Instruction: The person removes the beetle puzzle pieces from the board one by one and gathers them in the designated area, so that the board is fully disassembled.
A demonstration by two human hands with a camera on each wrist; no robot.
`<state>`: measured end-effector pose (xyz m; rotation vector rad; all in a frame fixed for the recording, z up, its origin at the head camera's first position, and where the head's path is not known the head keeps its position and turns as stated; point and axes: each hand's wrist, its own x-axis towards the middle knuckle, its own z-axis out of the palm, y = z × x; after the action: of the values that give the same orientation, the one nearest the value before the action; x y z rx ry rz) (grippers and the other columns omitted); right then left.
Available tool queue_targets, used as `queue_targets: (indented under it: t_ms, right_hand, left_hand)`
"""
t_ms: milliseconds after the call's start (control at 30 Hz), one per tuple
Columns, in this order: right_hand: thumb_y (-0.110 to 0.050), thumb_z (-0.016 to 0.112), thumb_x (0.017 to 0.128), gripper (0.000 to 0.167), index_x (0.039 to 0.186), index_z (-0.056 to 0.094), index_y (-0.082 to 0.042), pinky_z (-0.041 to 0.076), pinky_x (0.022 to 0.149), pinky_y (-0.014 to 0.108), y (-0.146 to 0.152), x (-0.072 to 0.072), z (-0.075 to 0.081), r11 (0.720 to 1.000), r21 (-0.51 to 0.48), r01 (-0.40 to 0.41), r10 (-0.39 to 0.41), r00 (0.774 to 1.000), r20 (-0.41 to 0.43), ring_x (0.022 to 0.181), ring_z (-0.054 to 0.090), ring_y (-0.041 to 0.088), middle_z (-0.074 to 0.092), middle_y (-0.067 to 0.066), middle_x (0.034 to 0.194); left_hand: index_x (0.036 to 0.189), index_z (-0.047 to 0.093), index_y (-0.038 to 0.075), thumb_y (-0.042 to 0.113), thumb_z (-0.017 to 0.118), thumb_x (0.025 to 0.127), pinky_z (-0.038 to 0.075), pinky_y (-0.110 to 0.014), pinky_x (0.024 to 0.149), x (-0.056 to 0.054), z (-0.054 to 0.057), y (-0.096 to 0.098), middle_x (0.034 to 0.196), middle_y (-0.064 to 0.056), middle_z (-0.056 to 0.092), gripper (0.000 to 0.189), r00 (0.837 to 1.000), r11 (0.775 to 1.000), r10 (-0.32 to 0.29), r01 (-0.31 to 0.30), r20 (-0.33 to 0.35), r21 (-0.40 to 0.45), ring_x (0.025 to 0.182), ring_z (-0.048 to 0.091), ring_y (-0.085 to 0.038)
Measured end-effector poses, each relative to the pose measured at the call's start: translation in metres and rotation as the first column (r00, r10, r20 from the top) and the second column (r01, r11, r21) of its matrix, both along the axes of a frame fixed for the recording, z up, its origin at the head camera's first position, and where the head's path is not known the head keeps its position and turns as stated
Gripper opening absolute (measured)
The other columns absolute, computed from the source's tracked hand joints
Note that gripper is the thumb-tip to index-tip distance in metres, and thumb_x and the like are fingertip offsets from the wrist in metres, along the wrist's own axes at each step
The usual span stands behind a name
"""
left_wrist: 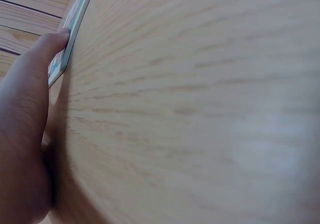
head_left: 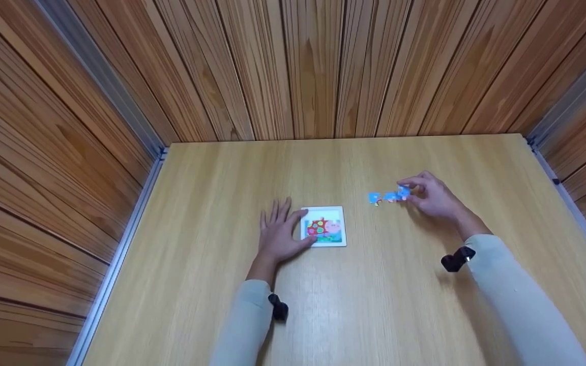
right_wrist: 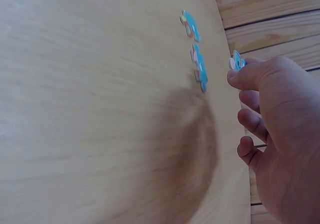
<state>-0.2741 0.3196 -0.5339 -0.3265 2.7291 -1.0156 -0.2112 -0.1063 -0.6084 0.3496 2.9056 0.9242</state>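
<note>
A small white-rimmed jigsaw tray [head_left: 326, 212] lies flat on the table, with a red, pink, blue and green picture partly filling it. My left hand [head_left: 279, 236] rests at its left side, fingers spread; the index fingertip touches the upper left corner and the thumb presses the lower edge. In the left wrist view the thumb lies over the rim [left_wrist: 75, 28]. My right hand [head_left: 436, 199] pinches a blue puzzle piece [right_wrist: 237, 61] between thumb and index finger, raised above the table. To its left, two blue-topped pieces, one [head_left: 374, 197] and another [head_left: 390, 196], lie in a row.
The light wooden table [head_left: 211, 305] ends at a wood-plank wall [head_left: 313, 71] behind. Plank walls with grey metal strips [head_left: 115, 254] border it on both sides. Each sleeve carries a small black wrist device [head_left: 457, 259].
</note>
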Motion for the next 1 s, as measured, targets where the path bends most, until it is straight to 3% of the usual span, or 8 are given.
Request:
queue_targets:
  t_ms: [200,433,667,833,933,1000]
  right_hand:
    - [-0.003,0.064,0.111,0.048,0.158,0.064,-0.01,0.045,0.098,0.038,0.009,-0.001,-0.005,1.0,0.009,0.006,-0.006,1.0,0.024,0.121,0.051,0.035,0.055,0.022,0.139]
    - [-0.003,0.066,0.111,0.045,0.155,0.066,-0.004,0.045,0.094,0.036,0.016,-0.001,-0.013,1.0,0.021,0.007,-0.006,1.0,-0.01,0.116,0.054,0.036,0.055,0.025,0.134]
    - [-0.002,0.062,0.112,0.045,0.157,0.064,-0.002,0.044,0.094,0.037,0.018,0.0,-0.021,0.999,0.031,0.012,-0.011,1.0,-0.004,0.115,0.051,0.034,0.053,0.025,0.135]
    - [0.0,0.057,0.113,0.046,0.158,0.061,-0.001,0.052,0.107,0.051,0.017,0.001,-0.025,0.999,0.022,0.038,-0.038,0.999,0.002,0.123,0.056,0.04,0.051,0.027,0.14]
    - [0.0,0.054,0.112,0.046,0.157,0.06,0.002,0.05,0.115,0.061,0.016,0.001,-0.027,0.999,0.008,0.05,-0.05,0.999,-0.009,0.129,0.057,0.044,0.052,0.029,0.142]
    - [-0.002,0.054,0.111,0.046,0.157,0.061,0.003,0.05,0.115,0.061,0.016,0.001,-0.027,0.999,0.003,0.054,-0.054,0.999,-0.01,0.129,0.057,0.044,0.052,0.029,0.143]
  left_hand:
    - [0.167,0.054,0.033,0.075,0.072,0.091,-0.004,-0.076,0.141,-0.001,-0.001,0.0,0.192,-0.012,0.018,0.088,1.0,1.0,0.003,-0.003,0.016,-0.013,0.18,0.005,-0.045]
    - [0.167,0.054,0.032,0.074,0.07,0.092,-0.002,-0.076,0.141,0.001,0.005,0.001,0.191,-0.011,0.02,0.087,1.0,1.0,0.003,-0.002,0.028,-0.023,0.18,0.005,-0.044]
    - [0.167,0.054,0.033,0.074,0.071,0.092,-0.004,-0.075,0.141,0.001,0.003,0.001,0.192,-0.012,0.018,0.088,0.999,1.0,0.003,-0.002,0.036,-0.019,0.18,0.003,-0.045]
    - [0.167,0.053,0.034,0.076,0.071,0.09,-0.008,-0.073,0.141,0.0,0.002,0.0,0.192,-0.01,0.016,0.09,0.999,1.0,0.005,-0.005,0.045,-0.001,0.181,0.0,-0.042]
    - [0.166,0.054,0.033,0.076,0.072,0.09,-0.008,-0.073,0.141,0.0,0.002,0.0,0.192,-0.011,0.017,0.089,1.0,1.0,0.005,-0.005,0.031,0.0,0.18,0.001,-0.043]
    - [0.166,0.056,0.032,0.074,0.072,0.091,-0.006,-0.075,0.141,0.0,0.001,0.0,0.191,-0.013,0.019,0.088,1.0,1.0,0.004,-0.004,0.018,0.0,0.18,0.003,-0.045]
